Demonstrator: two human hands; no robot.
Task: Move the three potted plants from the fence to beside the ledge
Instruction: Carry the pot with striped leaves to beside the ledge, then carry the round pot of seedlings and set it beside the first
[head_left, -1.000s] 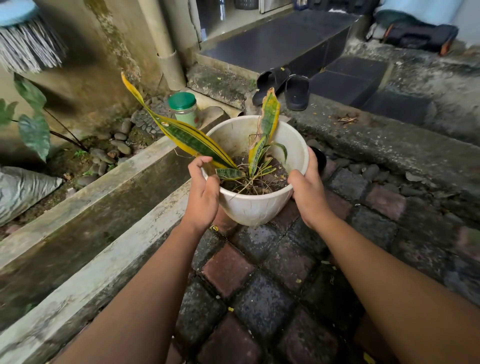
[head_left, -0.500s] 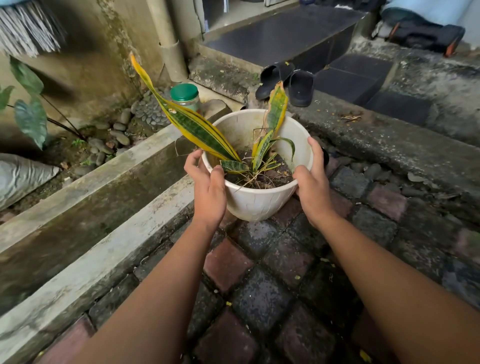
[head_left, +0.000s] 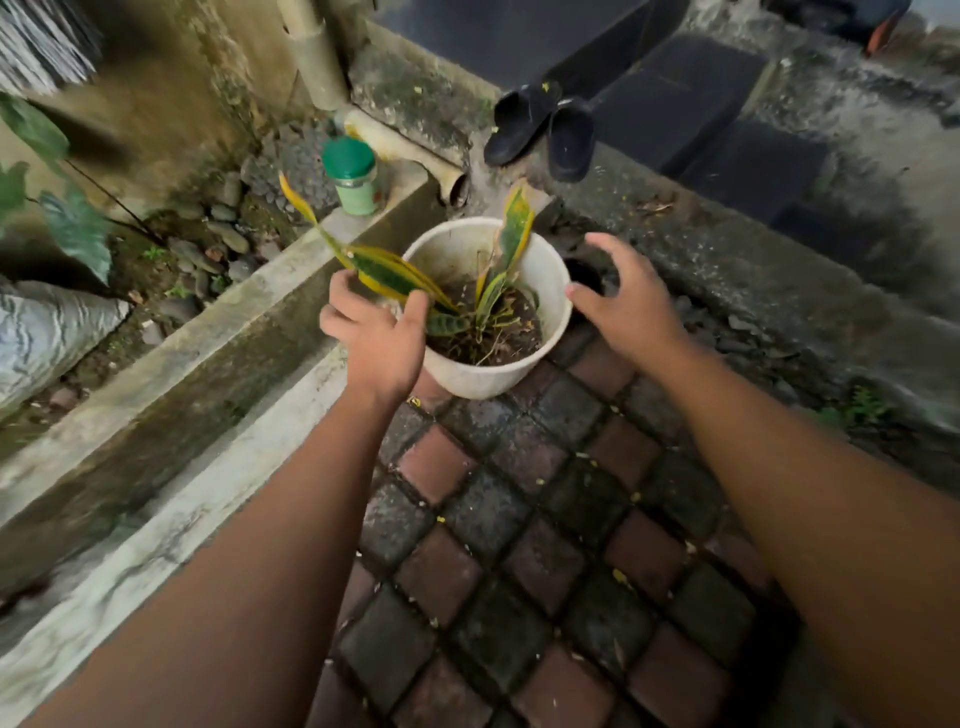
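From my head camera, looking down: the white pot (head_left: 485, 332) with its yellow-edged snake plant (head_left: 395, 270) is sitting on the wet brick paving (head_left: 519, 545), tucked into the corner just beside the concrete ledge (head_left: 249, 306) on my left and near the mossy step (head_left: 727, 260) ahead. My left hand (head_left: 376, 340) is hovering at the pot's left rim, fingers spread and gripping nothing; the long striped leaf is crossing just above my knuckles, and I cannot tell whether my thumb is brushing the rim. My right hand (head_left: 626, 304) is hanging open just off the right rim, fingers curled loosely around air, clear of the pot. A green-lidded jar (head_left: 353, 176) is standing on the ledge behind, and a pair of black sandals (head_left: 545, 130) is lying on the step further back, both well apart from the pot.

I am judging this pot as fairly heavy for its size, being full of damp soil, with thin plastic walls that may be flexing under a squeeze. The outside is probably slick, given how wet everything looks. The best hold, I am thinking, is two hands on opposite sides under the rolled rim, not the leaves, which are stiff but liable to crease or snap. This plant looks placed; the other pots are not showing here.
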